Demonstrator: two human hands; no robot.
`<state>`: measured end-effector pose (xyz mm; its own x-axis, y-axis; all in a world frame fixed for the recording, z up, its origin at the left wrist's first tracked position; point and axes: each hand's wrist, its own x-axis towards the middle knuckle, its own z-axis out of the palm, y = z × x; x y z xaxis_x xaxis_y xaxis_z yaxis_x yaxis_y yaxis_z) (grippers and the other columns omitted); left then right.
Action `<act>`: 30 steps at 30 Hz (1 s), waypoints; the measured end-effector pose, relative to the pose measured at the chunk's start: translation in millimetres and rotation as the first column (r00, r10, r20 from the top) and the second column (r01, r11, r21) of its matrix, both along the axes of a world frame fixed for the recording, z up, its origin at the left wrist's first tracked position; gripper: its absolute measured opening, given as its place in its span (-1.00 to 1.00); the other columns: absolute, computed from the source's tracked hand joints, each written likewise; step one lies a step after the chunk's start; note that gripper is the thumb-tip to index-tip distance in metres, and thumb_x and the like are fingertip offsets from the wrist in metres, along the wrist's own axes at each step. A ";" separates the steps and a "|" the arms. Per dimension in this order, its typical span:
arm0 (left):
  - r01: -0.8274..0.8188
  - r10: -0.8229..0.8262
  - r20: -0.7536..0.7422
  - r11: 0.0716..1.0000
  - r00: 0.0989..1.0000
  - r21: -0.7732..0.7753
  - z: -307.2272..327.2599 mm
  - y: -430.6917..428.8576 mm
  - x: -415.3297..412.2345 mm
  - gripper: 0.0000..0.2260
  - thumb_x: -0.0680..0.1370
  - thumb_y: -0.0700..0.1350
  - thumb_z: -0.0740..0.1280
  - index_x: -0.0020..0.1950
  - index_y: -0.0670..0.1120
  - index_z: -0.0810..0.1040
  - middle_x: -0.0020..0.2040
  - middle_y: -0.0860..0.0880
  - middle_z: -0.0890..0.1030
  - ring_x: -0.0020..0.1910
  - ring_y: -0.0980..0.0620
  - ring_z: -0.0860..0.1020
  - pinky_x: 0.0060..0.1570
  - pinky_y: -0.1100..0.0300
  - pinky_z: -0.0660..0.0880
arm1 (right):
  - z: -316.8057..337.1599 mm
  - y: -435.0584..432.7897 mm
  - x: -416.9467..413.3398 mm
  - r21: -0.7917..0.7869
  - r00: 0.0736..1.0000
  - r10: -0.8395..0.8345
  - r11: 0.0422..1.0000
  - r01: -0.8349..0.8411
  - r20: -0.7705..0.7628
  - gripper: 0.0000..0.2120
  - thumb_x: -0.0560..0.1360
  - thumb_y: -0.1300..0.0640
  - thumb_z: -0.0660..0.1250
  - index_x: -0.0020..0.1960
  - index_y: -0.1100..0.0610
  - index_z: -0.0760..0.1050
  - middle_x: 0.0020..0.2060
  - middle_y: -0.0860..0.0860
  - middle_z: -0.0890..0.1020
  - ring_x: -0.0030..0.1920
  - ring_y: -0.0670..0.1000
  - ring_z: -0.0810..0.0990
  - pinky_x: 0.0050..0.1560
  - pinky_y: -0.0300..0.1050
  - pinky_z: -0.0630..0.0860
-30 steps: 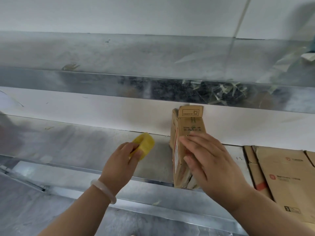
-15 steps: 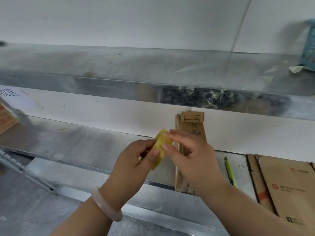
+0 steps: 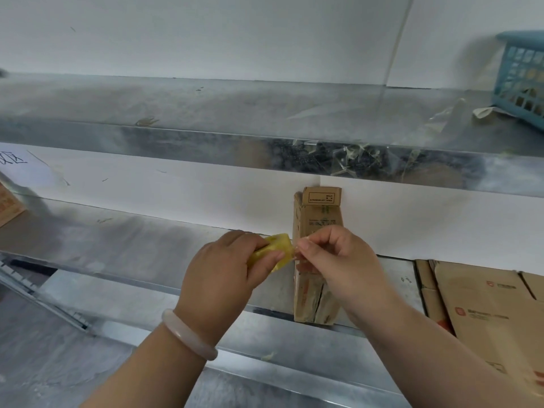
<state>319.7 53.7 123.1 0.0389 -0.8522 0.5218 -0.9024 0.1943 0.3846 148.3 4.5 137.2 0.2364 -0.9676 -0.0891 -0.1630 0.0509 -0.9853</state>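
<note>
My left hand (image 3: pixel 226 272) grips a yellowish roll of clear tape (image 3: pixel 279 250) in front of the metal shelf. My right hand (image 3: pixel 335 260) pinches the loose end of the tape right beside the roll, thumb and forefinger together. Behind my right hand a small flattened cardboard box (image 3: pixel 319 219) stands upright on the lower shelf (image 3: pixel 147 248), leaning against the white back wall. Its lower part is partly hidden by my right hand and wrist.
A stack of flat cardboard boxes (image 3: pixel 488 307) lies at the right on the lower shelf. The upper metal shelf (image 3: pixel 206 136) carries a blue plastic basket (image 3: pixel 521 75) at far right and tape scraps along its edge. Another box corner (image 3: pixel 8 207) shows at far left.
My right hand left the upright box and came to the tape roll, now pinching its end. My left hand brought the roll right, toward the box. The view shifted a little.
</note>
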 end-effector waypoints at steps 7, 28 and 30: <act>-0.108 0.103 0.052 0.989 0.993 0.098 13.5 -6.0 4.2 -0.45 0.42 0.44 0.02 -0.30 0.04 0.54 -0.38 0.12 0.48 -0.37 0.13 0.45 -0.38 0.33 0.30 | 1.7 9.0 0.7 0.274 0.879 -0.101 0.961 -0.036 0.467 -0.94 0.59 0.31 0.24 -0.04 0.26 0.47 -0.32 0.13 0.61 -0.28 0.04 0.64 -0.19 -0.07 0.64; 0.088 -0.013 -0.229 0.944 0.973 0.318 18.9 11.0 19.5 -0.59 0.26 0.43 0.32 -0.28 0.10 0.58 -0.30 0.13 0.58 -0.30 0.15 0.54 -0.37 0.34 0.41 | 22.8 2.9 -42.2 0.097 0.993 0.121 0.988 -0.120 -0.004 -0.94 0.59 0.30 0.25 -0.05 0.28 0.46 -0.25 0.07 0.72 -0.22 0.05 0.72 -0.19 -0.07 0.66; -0.065 0.060 0.030 0.969 0.998 0.238 11.0 8.7 14.8 -0.55 0.26 0.48 0.22 -0.32 0.10 0.50 -0.37 0.10 0.53 -0.35 0.12 0.50 -0.41 0.26 0.40 | 19.7 5.0 -49.2 0.094 0.995 0.102 0.991 -0.099 -0.021 -0.94 0.59 0.30 0.26 -0.05 0.29 0.47 -0.25 0.07 0.72 -0.22 0.05 0.72 -0.18 -0.09 0.66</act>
<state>334.5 62.5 134.1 0.0864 -0.9484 0.3051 -0.9187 0.0426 0.3926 99.0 9.5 156.8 0.3286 -0.9262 -0.1850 -0.1976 0.1241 -0.9724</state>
